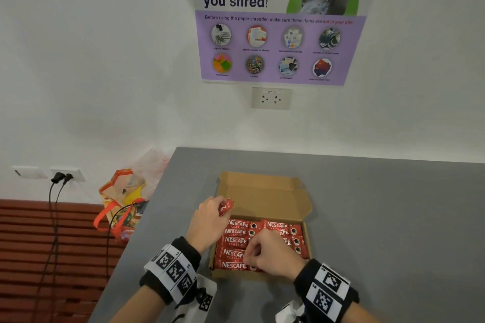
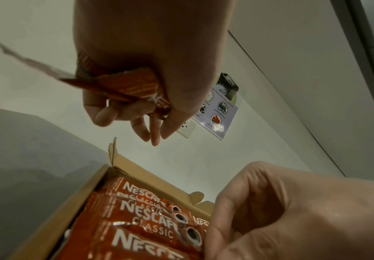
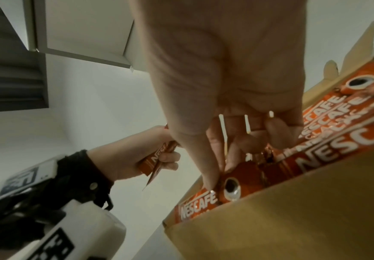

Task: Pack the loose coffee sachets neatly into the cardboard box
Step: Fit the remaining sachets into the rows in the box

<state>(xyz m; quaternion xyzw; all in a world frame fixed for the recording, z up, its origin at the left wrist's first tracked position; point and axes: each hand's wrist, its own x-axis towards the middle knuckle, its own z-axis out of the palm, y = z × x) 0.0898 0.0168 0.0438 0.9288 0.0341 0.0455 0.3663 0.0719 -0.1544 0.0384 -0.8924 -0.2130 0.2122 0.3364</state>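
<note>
An open cardboard box (image 1: 265, 276) sits on the grey table, its lid (image 1: 265, 195) folded back. Red Nescafe sachets (image 1: 236, 241) lie in rows inside it (image 2: 146, 216) (image 3: 337, 133). My left hand (image 1: 210, 214) hovers over the box's far left corner and grips a bunch of red sachets (image 1: 225, 206) (image 2: 137, 89). My right hand (image 1: 265, 252) is down in the box near its front edge, thumb and fingers curled on a sachet (image 3: 233, 186) in the near row.
The grey table (image 1: 380, 217) stretches right of the box. A colourful bag (image 1: 123, 202) hangs off its left edge. Black cables (image 1: 55, 207) run from a wall socket. A shredder poster (image 1: 278, 34) and a socket (image 1: 271, 98) are on the wall behind.
</note>
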